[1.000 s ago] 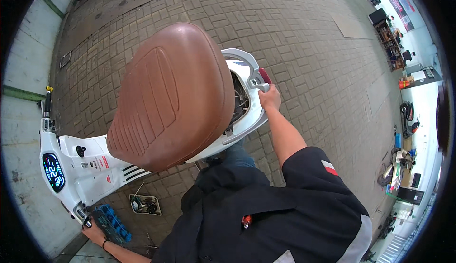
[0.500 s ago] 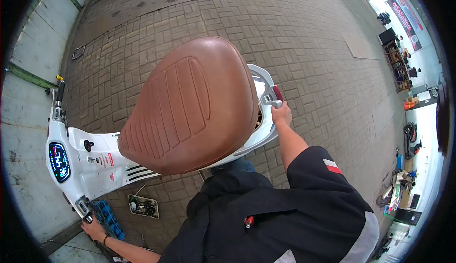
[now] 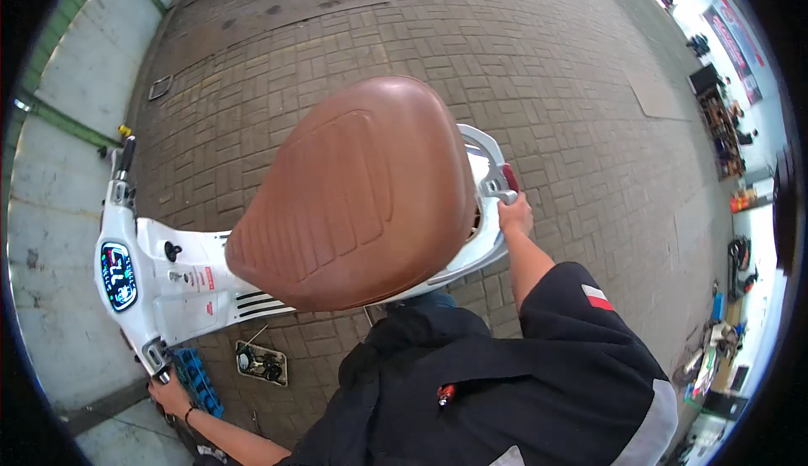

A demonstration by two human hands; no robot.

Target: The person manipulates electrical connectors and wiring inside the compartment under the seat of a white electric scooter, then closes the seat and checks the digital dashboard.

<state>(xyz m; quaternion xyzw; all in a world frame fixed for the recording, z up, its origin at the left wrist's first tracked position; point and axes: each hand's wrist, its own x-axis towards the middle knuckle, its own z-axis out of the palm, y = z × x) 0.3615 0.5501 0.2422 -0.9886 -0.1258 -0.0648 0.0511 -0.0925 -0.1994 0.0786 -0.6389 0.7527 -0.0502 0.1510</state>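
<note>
A white scooter [image 3: 181, 285] with a big brown seat [image 3: 362, 197] stands on brick paving right in front of me. My right hand [image 3: 515, 213] is closed on the silver rear grab rail [image 3: 492, 163] behind the seat, next to the red tail light. My left hand [image 3: 168, 396] grips the near handlebar end [image 3: 157, 356] at the lower left. A lit display [image 3: 118, 264] glows on the handlebar head. My dark jacket fills the bottom of the view.
A grey wall with green trim [image 3: 59, 112] runs along the left, close to the far handlebar. A small tray of parts [image 3: 261, 363] and a blue object [image 3: 198, 378] lie on the paving below the scooter. Shop clutter lines the right edge.
The scooter sits further right and lower in view than a second ago, and more of the left wall shows. Both hands keep their holds.
</note>
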